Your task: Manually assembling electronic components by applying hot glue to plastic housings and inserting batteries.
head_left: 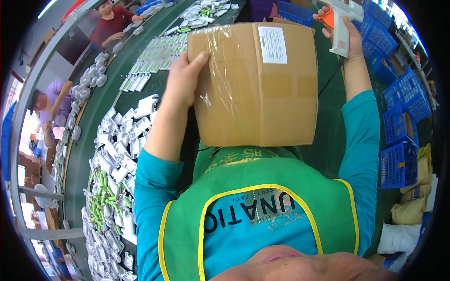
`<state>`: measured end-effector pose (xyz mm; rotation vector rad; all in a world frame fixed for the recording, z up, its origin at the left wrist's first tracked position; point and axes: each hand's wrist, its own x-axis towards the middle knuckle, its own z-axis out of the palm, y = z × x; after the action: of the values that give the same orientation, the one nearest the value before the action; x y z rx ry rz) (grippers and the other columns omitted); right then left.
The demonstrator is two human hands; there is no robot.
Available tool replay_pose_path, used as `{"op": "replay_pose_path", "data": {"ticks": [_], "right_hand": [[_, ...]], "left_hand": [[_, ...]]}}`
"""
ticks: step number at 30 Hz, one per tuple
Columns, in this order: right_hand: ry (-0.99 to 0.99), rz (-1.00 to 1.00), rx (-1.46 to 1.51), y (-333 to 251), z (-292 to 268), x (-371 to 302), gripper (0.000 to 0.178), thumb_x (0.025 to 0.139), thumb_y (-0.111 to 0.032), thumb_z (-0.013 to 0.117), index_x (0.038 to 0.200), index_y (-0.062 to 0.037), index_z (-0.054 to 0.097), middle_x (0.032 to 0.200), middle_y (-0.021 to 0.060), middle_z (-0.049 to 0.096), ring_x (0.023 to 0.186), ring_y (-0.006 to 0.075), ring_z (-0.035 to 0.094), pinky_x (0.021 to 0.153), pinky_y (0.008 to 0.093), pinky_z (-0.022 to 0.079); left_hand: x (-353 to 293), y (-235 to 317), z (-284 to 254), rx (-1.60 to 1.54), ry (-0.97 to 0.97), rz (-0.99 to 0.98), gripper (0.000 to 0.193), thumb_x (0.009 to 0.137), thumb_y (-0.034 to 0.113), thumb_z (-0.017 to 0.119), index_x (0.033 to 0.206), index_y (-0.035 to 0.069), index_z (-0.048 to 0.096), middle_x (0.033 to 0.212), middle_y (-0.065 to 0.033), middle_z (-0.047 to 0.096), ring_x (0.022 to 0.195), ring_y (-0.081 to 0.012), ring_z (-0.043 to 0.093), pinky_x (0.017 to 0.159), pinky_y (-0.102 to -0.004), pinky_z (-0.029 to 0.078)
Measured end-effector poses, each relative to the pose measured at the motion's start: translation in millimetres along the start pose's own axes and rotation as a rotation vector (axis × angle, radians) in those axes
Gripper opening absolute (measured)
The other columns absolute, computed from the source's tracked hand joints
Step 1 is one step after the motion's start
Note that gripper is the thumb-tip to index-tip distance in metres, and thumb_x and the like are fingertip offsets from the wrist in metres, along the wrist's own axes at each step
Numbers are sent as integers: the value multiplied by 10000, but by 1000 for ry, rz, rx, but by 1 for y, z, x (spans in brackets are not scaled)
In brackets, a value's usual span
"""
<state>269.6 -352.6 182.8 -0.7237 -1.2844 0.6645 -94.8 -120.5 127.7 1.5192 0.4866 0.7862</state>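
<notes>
A brown cardboard box (239, 93) with shiny clear tape and a white printed label (273, 45) is in front of my body, its near edge by my green apron. My left hand (184, 77) grips the box's left edge, thumb on the taped face and the other fingers hidden behind. Up to the right of the box, my right hand (352, 40) is wrapped around the handle of a light grey glue gun (341, 35) with an orange trigger. A dark cord runs down from its handle behind the box. The gun is apart from the box.
A green conveyor belt (103, 100) runs along the left, bearing a heap of white plastic casings (117, 154), green cylindrical cells (103, 199) and rows of green-and-white parts (157, 51). Two people work across it. Blue crates (398, 166) and sacks (407, 213) line the right.
</notes>
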Motion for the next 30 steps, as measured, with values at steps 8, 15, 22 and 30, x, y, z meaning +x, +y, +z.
{"op": "replay_pose_path", "data": {"ticks": [8,15,22,30], "right_hand": [[102,20,8,19,-9,-7,521,950,-344,511,1297,40,445,1194,174,569,1236,322,501,648,256,486],[180,-49,74,32,-1,-35,511,936,-358,504,1256,39,468,1191,185,574,1221,312,511,626,264,485],[259,-60,279,46,4,-109,628,895,-388,590,1298,59,409,1262,187,508,1248,347,468,563,261,512],[415,-31,419,91,4,-175,612,868,-415,624,1267,9,435,1227,178,526,1209,343,511,517,286,538]], "left_hand": [[122,29,-67,501,-236,22,236,900,212,643,984,-7,666,874,-78,681,711,-141,637,649,-302,507],[185,14,-20,532,25,-126,294,805,222,734,943,-33,681,872,-186,676,673,-259,648,599,-388,489],[195,-15,20,315,239,-148,372,748,244,774,926,-66,673,845,-115,667,727,-210,609,663,-357,471],[135,-45,-28,352,140,-234,372,832,217,698,1080,-54,639,945,-108,678,799,-191,627,690,-340,480]]}}
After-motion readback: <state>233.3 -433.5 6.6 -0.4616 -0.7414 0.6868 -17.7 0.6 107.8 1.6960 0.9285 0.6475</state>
